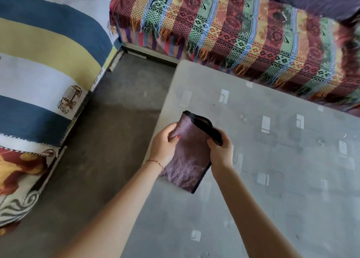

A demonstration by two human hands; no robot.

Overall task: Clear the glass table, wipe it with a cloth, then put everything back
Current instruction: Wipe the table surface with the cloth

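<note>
A mauve cloth (pixel 187 156) with a black trimmed edge hangs folded above the left part of the glass table (pixel 272 160). My left hand (pixel 163 143) pinches the cloth's upper left side. My right hand (pixel 221 148) grips its upper right corner at the black trim. The lower end of the cloth dangles free just over the frosted glass. The tabletop is grey, with small pale squares showing through it.
A seat with a blue, yellow and white striped cover (pixel 44 63) stands to the left. A sofa under a multicoloured patterned throw with fringes (pixel 243 33) runs along the far side. Grey floor (pixel 109 141) lies between the seat and the table's left edge.
</note>
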